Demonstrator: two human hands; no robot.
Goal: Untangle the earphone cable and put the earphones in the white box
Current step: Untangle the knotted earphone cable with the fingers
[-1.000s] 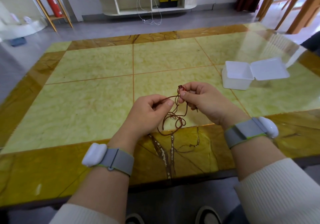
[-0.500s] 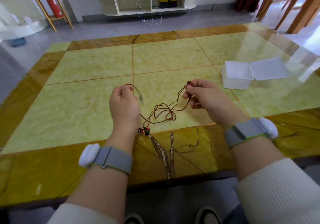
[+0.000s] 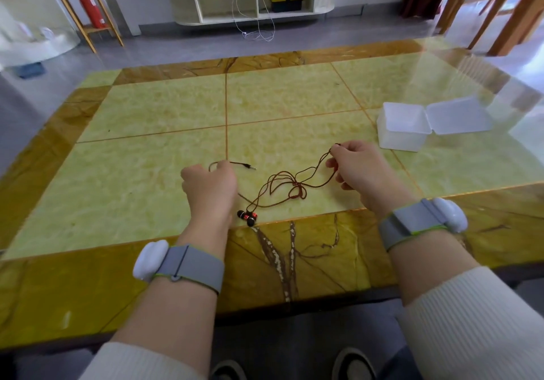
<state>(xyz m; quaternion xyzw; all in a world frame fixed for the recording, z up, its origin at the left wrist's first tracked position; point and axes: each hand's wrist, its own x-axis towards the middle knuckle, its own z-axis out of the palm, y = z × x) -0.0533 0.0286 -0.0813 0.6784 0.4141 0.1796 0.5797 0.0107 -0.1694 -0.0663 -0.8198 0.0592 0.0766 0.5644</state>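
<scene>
A thin dark-red earphone cable (image 3: 287, 178) stretches between my two hands over the green marble table (image 3: 153, 156). My left hand (image 3: 210, 185) is closed on the cable near its plug end, and the jack (image 3: 250, 167) pokes out to the right of the fist. My right hand (image 3: 357, 167) pinches a loop of the cable at its fingertips. A small knot (image 3: 298, 192) lies on the table between the hands. The two black-and-red earbuds (image 3: 247, 218) rest near the front edge. The white box (image 3: 401, 140) stands open at the right, its lid (image 3: 459, 119) folded back.
The table's brown marble border (image 3: 294, 256) runs along the near edge. Beyond the table are a low white shelf (image 3: 253, 3) with hanging wires, a red fire extinguisher (image 3: 88, 3) at far left and wooden chair legs (image 3: 512, 12) at far right.
My hands have drawn apart, left hand to the left with the plug end, right hand to the right. The bunched cable has spread out and the earbuds have dropped onto the table.
</scene>
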